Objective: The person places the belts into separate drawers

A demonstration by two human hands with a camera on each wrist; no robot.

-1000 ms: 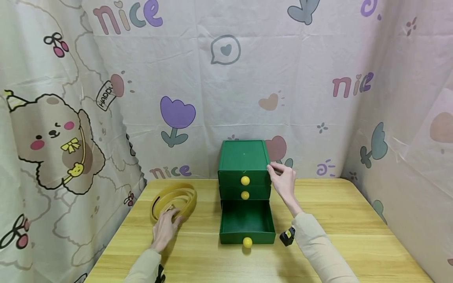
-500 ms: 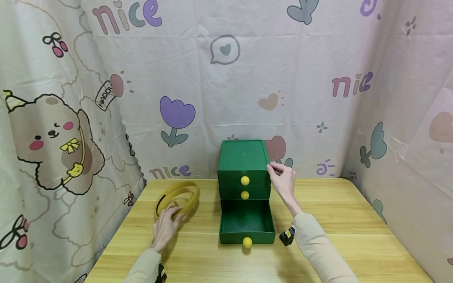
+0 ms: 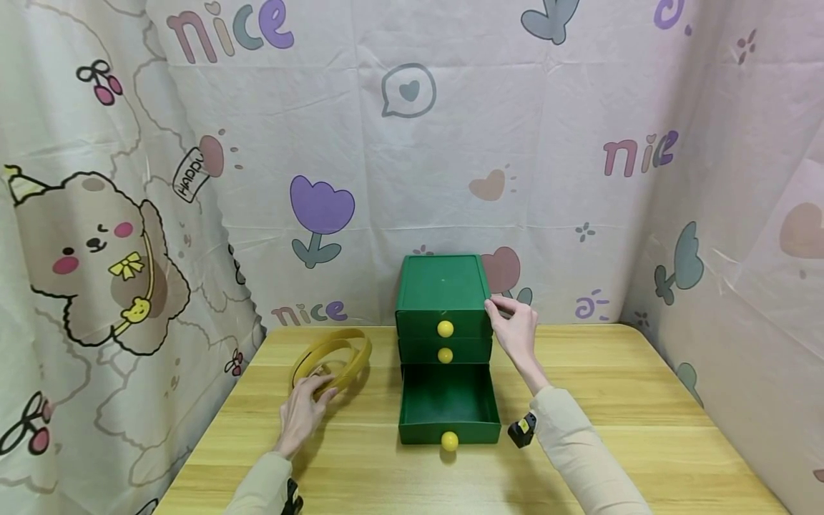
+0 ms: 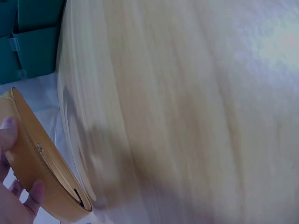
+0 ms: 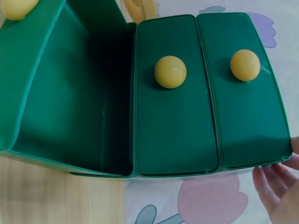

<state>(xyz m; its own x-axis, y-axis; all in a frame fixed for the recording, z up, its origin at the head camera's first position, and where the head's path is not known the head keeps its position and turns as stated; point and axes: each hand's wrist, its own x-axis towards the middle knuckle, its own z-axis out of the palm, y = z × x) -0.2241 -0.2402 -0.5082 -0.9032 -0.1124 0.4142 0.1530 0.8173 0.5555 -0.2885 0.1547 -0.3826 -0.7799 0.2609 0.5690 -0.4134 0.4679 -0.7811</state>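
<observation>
A coiled yellow belt (image 3: 362, 357) stands tilted at the table's left, its metal buckle showing inside the loops. My left hand (image 3: 302, 413) pinches the near side of the coil; in the left wrist view the thumb and fingers of that hand (image 4: 16, 198) press on the belt's outer face (image 4: 37, 170). A green drawer cabinet (image 3: 444, 282) with yellow round knobs stands at the back middle. Its bottom drawer (image 3: 449, 400) is pulled out, with nothing seen inside. My right hand (image 3: 517, 329) grips the cabinet's upper right front edge, fingers on its side in the right wrist view.
The wooden table (image 3: 618, 400) carries the cabinet and belt. A patterned cloth (image 3: 444, 164) hangs behind and at both sides. The open drawer juts toward me between my two arms.
The belt coil has shifted right and away from me and tilts up more, its loops drawn narrower. My left hand barely moves. My right hand stays at the cabinet's edge.
</observation>
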